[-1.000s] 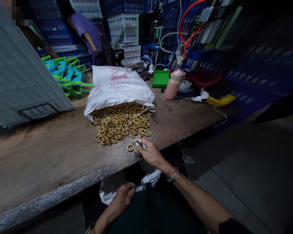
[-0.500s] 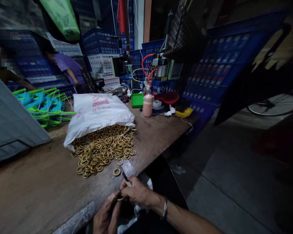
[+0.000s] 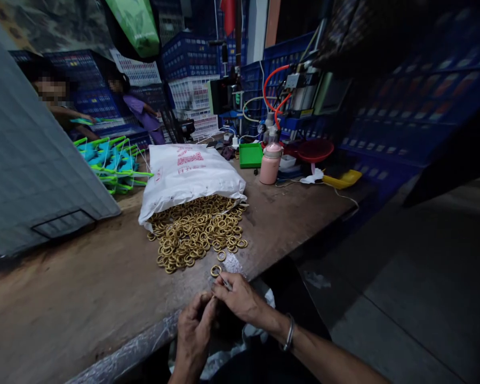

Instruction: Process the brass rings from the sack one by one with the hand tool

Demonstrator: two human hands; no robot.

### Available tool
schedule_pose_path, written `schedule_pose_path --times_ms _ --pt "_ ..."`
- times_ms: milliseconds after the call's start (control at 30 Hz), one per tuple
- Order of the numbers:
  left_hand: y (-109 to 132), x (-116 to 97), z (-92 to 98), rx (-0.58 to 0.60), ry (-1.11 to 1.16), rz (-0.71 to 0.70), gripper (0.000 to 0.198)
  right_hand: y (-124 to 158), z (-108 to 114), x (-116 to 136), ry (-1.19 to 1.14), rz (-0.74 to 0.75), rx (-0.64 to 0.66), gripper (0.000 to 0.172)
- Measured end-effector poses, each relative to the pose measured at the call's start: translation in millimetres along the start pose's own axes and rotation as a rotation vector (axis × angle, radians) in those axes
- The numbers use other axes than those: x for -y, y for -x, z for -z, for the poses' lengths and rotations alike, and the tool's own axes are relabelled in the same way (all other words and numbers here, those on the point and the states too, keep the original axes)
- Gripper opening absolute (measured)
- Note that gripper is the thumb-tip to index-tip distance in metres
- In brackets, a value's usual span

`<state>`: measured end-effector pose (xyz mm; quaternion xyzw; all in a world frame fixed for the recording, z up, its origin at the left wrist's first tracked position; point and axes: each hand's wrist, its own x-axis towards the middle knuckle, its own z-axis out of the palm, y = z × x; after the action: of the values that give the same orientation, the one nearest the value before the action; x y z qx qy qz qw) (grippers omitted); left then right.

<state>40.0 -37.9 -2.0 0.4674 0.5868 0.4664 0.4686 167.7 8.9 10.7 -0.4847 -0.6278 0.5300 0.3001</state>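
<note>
My right hand [image 3: 240, 300] is closed round a slim pointed tool [image 3: 226, 284], which looks like a small knife. The tool's tip is beside a loose brass-coloured ring [image 3: 216, 271] near the table edge. My left hand [image 3: 194, 328] meets its fingertips, thumb and fingers pinched together; whatever they grip is hidden. Beyond the hands, a pile of brass-coloured rings [image 3: 196, 234] spills from the mouth of a white printed sack [image 3: 196, 184]. Another single ring [image 3: 221, 256] lies between the pile and my hands.
Pale plastic [image 3: 220, 358] lies below my hands. On the table [image 3: 116, 288] stand a pink bottle [image 3: 271, 164], a green tray [image 3: 250, 154], a yellow scoop [image 3: 344, 179] and a red bowl [image 3: 315, 150]. A grey panel [image 3: 44, 160] leans at left. Two people work behind.
The view has swung left, so the scene sits further right. The ring seen earlier at my left fingertips no longer shows. The tool's tip now points at the loose ring.
</note>
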Motion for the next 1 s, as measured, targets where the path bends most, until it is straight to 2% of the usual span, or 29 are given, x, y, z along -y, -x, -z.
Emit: schedule_pose_path --times_ms 100,167,533,633,733,867,1000 --pt "0.9 -9.7 -1.4 0.062 0.170 0.201 0.032 -3.3 -0.7 0.0 0.002 -0.042 0.032 0.018" --pt "1.8 -14.4 -0.9 0.118 0.241 0.259 0.031 -4.6 -0.8 0.4 0.018 -0.038 0.049 0.019" --pt "2.9 -3.1 2.3 0.188 0.597 0.309 0.023 -9.1 -2.0 -2.6 -0.044 0.012 0.082 0.028" --pt "2.6 -5.7 2.0 0.127 0.589 0.331 0.024 -7.7 -2.6 -5.8 0.079 0.030 0.019 0.025" --pt "0.8 -4.1 2.0 0.064 0.545 0.340 0.028 -3.8 -3.6 -10.3 0.307 0.114 0.015 0.012" --pt "-1.2 1.5 1.8 0.068 0.444 0.297 0.030 1.0 -5.0 -11.2 0.523 0.155 0.063 0.026" --pt "-0.6 1.2 1.5 0.047 0.367 0.254 0.031 2.7 -4.6 -6.1 0.633 0.172 0.077 0.029"
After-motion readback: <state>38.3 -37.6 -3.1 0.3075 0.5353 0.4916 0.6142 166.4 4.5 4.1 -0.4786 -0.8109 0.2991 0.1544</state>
